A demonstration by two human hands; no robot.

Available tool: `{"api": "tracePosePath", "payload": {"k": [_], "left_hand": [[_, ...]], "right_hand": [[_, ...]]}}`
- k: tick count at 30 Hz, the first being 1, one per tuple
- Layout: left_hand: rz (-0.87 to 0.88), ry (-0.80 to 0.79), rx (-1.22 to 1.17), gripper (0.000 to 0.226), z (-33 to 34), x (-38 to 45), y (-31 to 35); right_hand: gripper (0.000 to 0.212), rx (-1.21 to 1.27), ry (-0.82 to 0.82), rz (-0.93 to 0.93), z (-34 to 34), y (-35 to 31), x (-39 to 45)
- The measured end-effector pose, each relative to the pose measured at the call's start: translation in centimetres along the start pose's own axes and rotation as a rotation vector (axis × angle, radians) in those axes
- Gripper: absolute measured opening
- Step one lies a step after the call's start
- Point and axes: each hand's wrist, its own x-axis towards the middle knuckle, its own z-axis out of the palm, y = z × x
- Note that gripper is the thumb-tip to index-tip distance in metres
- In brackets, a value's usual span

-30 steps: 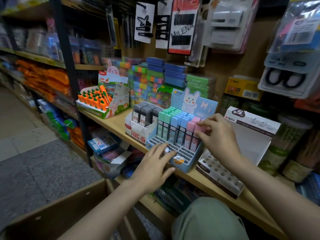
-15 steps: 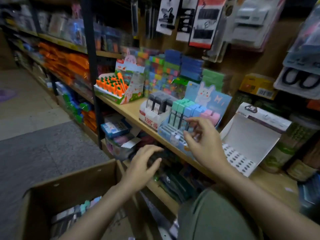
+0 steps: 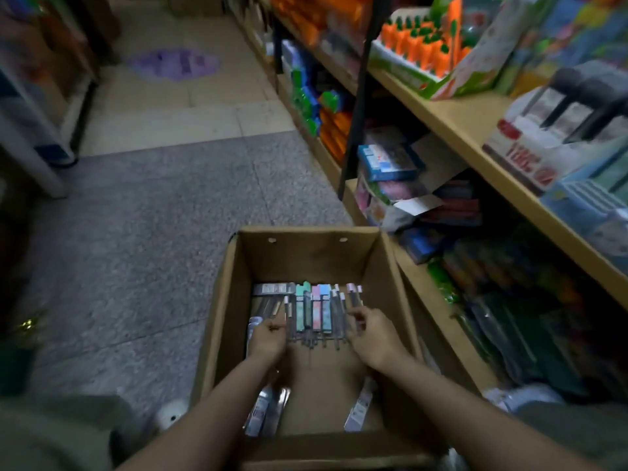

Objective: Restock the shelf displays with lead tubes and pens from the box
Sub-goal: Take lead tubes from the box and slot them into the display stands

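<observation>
- I see both of my hands down inside the box, an open cardboard carton on the floor beside the shelf.
- My left hand is at the left end of the row of packs; its fingers are curled low over them, and I cannot tell whether they grip anything.
- My right hand is at the right end of the row, fingers loosely spread and bent, the tips touching the dark pens; no firm grip shows.
- The lead tubes, in mint, pink and blue packs, lie side by side against the box's far wall, between my two hands.
- More packs lie near the box's near-left corner, and one white pack near the near-right corner.
- On the shelf's top board at the right edge stands a white display with dark tubes, and further back an orange carrot display.
- The lower shelf is crowded with blurred goods.
</observation>
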Motion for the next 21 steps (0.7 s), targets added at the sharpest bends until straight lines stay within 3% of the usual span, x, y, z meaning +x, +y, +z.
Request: {"api": "tracePosePath", "payload": {"k": [3,9,14,21], "left_hand": [[-0.035,0.012,0.005,0.019,0.3,1.6,-1.0],[0.124,-0.074,0.345,0.034,1.7,4.6,-0.8],[0.238,-0.066,0.494,0.039,3.1,7.2,-0.2],[0.264,0.086,0.696,0.032,4.9,8.2,-0.7]], "right_hand": [[0.051,-0.12,-0.144,0.062,3.0,2.1,2.1],[0.064,-0.299,-0.25,0.068,6.8,3.3,6.0],[0.054,-0.054,-0.039,0.227,9.7,3.4,9.5],[0.034,-0.039,0.056,0.344,11.6,4.5,10.9]]}}
